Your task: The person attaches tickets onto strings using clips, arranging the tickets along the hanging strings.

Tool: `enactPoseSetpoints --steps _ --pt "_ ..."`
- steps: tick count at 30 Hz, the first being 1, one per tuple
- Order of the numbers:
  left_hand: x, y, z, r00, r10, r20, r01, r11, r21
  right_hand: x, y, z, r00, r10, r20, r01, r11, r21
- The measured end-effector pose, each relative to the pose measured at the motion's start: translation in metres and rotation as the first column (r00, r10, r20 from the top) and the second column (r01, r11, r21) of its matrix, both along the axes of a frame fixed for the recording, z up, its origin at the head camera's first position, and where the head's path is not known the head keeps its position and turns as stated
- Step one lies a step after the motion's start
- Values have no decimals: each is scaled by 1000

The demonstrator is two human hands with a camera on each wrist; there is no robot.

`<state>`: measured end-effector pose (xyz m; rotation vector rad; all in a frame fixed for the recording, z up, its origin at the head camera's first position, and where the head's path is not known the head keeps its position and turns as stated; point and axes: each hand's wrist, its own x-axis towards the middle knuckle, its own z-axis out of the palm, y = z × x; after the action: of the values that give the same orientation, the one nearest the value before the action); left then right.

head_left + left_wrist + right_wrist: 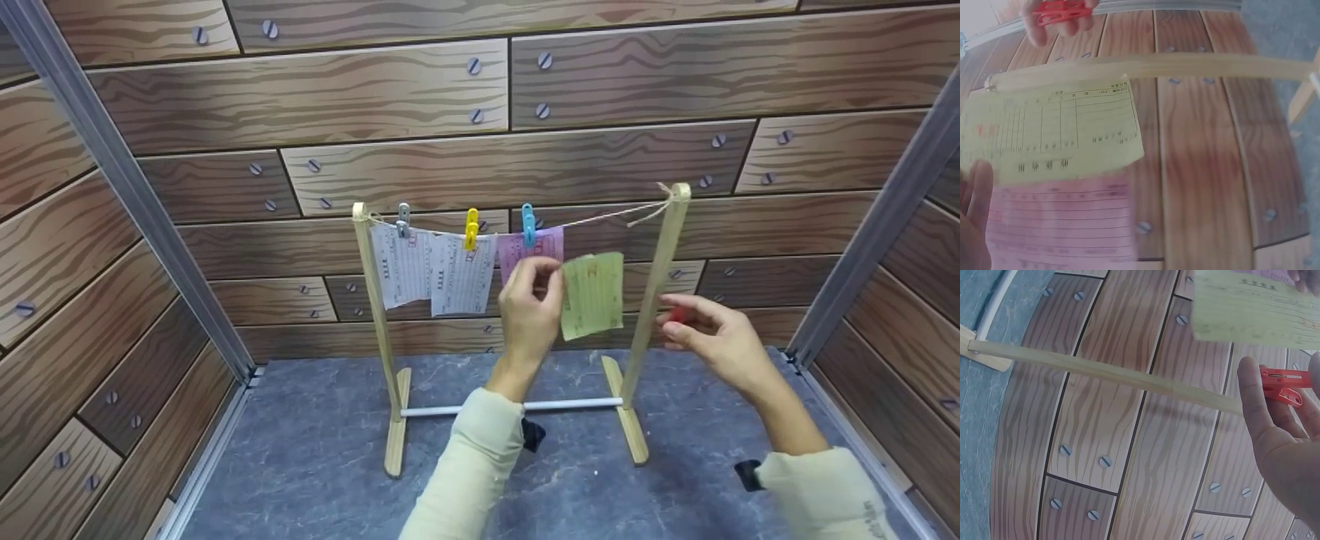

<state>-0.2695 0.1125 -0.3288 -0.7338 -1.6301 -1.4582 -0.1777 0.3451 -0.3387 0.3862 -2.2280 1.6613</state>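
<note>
My left hand point(531, 307) pinches a yellow-green paper slip point(594, 296) by its left edge, just below the line. In the left wrist view the slip point(1067, 129) overlaps a pink slip point(1067, 219). That pink slip point(517, 246) hangs from the string under a blue clothespin point(528, 225). Right of the rack's right post, my right hand point(716, 341) holds a red clothespin point(677, 314) between thumb and fingers. The right wrist view shows this red clothespin point(1286, 385) lying across the fingers. Two white slips point(461, 281) hang further left, under a yellow clothespin point(471, 229) and a grey clothespin point(403, 220).
A wooden rack with a left post point(379, 315) and right post point(656, 292) carries the string point(611, 215), joined below by a white rod point(574, 404). It stands on a grey marbled surface point(315, 450). Wood-patterned panels point(420, 97) and metal frame bars point(135, 180) surround it.
</note>
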Motion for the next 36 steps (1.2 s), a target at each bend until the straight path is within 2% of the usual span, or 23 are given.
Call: enactPoseSetpoints --steps 3,7,12,18,20,22,25,29,32,36 --pt "-2 2 12 993 93 -72 -94 996 -12 0 1 1 1000 -1 -4 1 1000 -2" --pt "-4 8 23 970 194 -145 -201 979 -36 0 3 1 1000 -4 -14 4 1000 -18" --pt "-8 18 32 943 261 -205 -277 960 -50 0 5 1 1000 0 -18 0 1000 -21" --pt "-13 28 35 908 327 -261 -356 932 -71 2 6 0 1000 3 -13 -3 1000 -13" --pt "-15 31 35 908 330 -258 -356 932 -64 3 6 0 1000 4 -13 -4 1000 -14" --pt "-15 35 34 917 318 -241 -341 938 -59 3 7 0 1000 5 -14 -5 1000 -16" --pt "-16 40 34 942 280 -185 -297 952 -69 3 7 0 1000 7 -12 -8 999 -31" --pt "-18 46 37 975 215 -63 -219 974 -66 3 7 1 1000 14 -12 -15 999 -38" --pt "-21 48 40 985 175 14 -174 984 -40 4 6 4 1000 16 -18 -16 999 -37" --pt "-24 50 42 989 123 84 -122 992 -17 7 5 11 999 20 -27 -22 999 -49"
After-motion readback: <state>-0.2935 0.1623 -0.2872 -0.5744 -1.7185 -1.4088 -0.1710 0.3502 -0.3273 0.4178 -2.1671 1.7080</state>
